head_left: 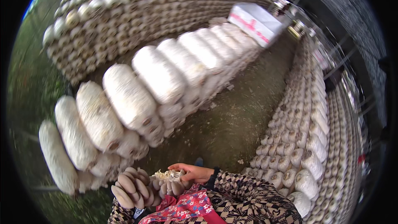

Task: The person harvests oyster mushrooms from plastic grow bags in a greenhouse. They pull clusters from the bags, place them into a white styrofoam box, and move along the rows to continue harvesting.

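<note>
My right hand (199,173) grips a cluster of oyster mushrooms (174,186) in front of my body, its fingers at the pale, ragged stem base that faces up. Beside it, to the left, is a larger cluster of grey-brown oyster mushrooms (132,188), caps outward. This larger cluster lies over the end of my left sleeve (119,213). My left hand is out of sight behind the mushrooms, so its grip does not show. A red floral apron (186,203) covers my front below the clusters.
A low stacked row of white mushroom grow bags (129,96) runs away at the left. On its far end stands a white box (248,25) with pink markings. A dirt aisle (230,121) separates it from more stacked bags (298,161) at the right. A taller stack (124,18) stands behind.
</note>
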Action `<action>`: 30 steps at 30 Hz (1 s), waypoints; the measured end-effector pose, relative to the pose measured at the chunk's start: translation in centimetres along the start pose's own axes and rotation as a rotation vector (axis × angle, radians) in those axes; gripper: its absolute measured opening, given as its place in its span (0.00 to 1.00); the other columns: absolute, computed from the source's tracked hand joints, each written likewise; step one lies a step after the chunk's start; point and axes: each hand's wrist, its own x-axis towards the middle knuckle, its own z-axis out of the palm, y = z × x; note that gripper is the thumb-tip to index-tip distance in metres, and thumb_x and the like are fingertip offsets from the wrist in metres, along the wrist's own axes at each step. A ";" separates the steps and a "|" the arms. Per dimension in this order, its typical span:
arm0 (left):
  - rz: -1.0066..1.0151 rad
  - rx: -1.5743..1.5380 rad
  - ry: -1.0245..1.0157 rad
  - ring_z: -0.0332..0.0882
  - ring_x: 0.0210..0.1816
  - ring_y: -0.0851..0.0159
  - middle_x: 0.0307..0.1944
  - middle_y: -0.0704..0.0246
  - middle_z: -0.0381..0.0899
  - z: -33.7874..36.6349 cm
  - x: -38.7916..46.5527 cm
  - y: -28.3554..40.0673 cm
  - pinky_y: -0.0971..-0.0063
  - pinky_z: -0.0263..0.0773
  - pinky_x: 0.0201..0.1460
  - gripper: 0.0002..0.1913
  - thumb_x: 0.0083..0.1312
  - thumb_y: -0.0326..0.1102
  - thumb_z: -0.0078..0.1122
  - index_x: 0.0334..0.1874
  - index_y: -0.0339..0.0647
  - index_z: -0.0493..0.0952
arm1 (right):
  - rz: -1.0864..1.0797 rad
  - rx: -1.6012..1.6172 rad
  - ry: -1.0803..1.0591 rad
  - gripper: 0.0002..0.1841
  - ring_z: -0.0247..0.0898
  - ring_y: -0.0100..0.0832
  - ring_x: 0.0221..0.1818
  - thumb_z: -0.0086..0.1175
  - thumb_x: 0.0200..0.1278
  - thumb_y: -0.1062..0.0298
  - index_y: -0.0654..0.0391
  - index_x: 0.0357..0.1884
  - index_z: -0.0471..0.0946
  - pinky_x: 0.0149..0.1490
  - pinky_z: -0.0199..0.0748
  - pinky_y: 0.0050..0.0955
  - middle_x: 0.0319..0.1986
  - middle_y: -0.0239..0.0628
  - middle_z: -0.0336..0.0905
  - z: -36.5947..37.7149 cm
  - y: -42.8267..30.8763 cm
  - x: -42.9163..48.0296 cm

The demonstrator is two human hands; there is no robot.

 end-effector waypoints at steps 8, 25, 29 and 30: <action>0.321 0.563 0.183 0.81 0.37 0.55 0.33 0.60 0.79 6.3 22.9 -16.4 0.58 0.81 0.37 0.11 0.66 0.35 0.51 0.41 0.36 0.80 | -0.624 -0.142 0.160 0.56 0.41 0.33 0.73 0.62 0.48 0.73 0.53 0.75 0.35 0.72 0.44 0.31 0.73 0.43 0.40 6.5 -21.9 4.5; 0.112 3.108 0.432 0.57 0.16 0.72 0.11 0.75 0.68 23.7 51.8 -3.8 0.77 0.60 0.21 0.18 0.73 0.45 0.34 0.24 0.48 0.63 | -1.424 0.453 0.236 0.42 0.46 0.36 0.71 0.51 0.64 0.47 0.56 0.71 0.45 0.73 0.46 0.38 0.69 0.41 0.49 0.1 -33.6 -4.5; -0.485 3.153 0.121 0.51 0.15 0.71 0.08 0.77 0.65 30.8 54.8 -1.0 0.75 0.55 0.23 0.21 0.75 0.49 0.29 0.24 0.48 0.62 | -1.744 0.406 0.539 0.45 0.48 0.47 0.70 0.50 0.61 0.41 0.58 0.71 0.47 0.73 0.45 0.48 0.70 0.46 0.46 -2.6 -38.1 -5.3; -0.599 3.150 0.113 0.52 0.15 0.72 0.08 0.77 0.64 32.1 56.2 -0.2 0.75 0.55 0.24 0.21 0.75 0.50 0.29 0.25 0.47 0.62 | -1.728 0.447 0.537 0.43 0.49 0.46 0.70 0.50 0.64 0.44 0.57 0.72 0.46 0.73 0.45 0.46 0.70 0.47 0.49 -3.6 -38.6 -5.3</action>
